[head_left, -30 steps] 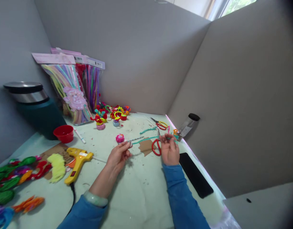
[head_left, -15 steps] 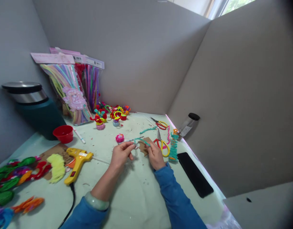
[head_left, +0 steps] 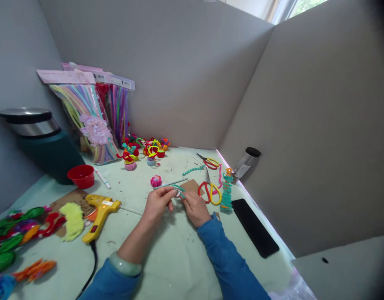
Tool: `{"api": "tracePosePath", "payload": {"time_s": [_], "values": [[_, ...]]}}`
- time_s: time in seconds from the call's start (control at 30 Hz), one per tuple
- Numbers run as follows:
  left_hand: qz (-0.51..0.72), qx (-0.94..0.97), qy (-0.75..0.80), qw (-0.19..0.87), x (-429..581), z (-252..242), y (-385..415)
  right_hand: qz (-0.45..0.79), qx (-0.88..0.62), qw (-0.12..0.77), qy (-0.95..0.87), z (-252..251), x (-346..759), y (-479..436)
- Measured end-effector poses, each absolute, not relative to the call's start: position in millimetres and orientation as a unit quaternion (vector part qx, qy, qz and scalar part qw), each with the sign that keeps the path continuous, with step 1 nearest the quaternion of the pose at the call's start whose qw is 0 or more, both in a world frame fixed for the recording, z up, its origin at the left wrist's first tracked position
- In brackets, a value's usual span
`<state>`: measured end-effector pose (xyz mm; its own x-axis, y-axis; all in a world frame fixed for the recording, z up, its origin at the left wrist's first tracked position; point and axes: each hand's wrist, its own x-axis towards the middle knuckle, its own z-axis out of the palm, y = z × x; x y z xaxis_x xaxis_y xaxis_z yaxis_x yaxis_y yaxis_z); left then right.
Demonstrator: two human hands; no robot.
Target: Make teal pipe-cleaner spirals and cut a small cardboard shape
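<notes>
Between my two hands, above the middle of the table, is a teal pipe cleaner bent into a loop. My left hand pinches one end, where a small whitish piece shows at the fingertips; its kind is too small to tell. My right hand is closed on the other part of the pipe cleaner, close beside the left fingertips. Just beyond them lies a piece of brown cardboard. A pink pompom-like flower sits to the left of it, and red-and-yellow scissors lie to the right.
A yellow glue gun with a black cord lies left, near a red cup and a teal bottle. Bags of pipe cleaners lean at the back. A black phone and a coiled teal piece lie right.
My right hand has moved left, towards my left hand, drawing the pipe cleaner into a tighter loop. My left hand has stayed nearly in place.
</notes>
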<state>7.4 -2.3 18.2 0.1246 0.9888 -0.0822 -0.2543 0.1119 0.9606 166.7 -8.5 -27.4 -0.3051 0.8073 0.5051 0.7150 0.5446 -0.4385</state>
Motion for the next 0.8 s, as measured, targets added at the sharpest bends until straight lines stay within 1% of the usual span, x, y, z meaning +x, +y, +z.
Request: {"api": "tracePosePath", "payload": {"time_s": [0.17,0.37,0.57,0.67,0.8], "values": [[0.490,0.411,0.402,0.655,2.3,13.5,0.0,0.083,-0.452,0.377,-0.805,-26.3,166.8,-7.8],[0.434,0.442,0.360,0.698,2.0,8.8,-1.0,0.088,-0.440,0.381,-0.808,-28.4,166.8,-8.1],[0.392,0.424,0.341,0.742,4.1,13.3,-5.9,0.094,-0.441,0.373,-0.811,-28.7,167.5,-8.5],[0.388,0.439,0.365,0.723,7.2,13.6,-7.3,0.105,-0.418,0.383,-0.817,-28.0,166.9,-9.7],[0.421,0.480,0.439,0.632,11.2,7.6,-4.1,0.128,-0.409,0.413,-0.803,-24.7,162.8,-15.8]]}}
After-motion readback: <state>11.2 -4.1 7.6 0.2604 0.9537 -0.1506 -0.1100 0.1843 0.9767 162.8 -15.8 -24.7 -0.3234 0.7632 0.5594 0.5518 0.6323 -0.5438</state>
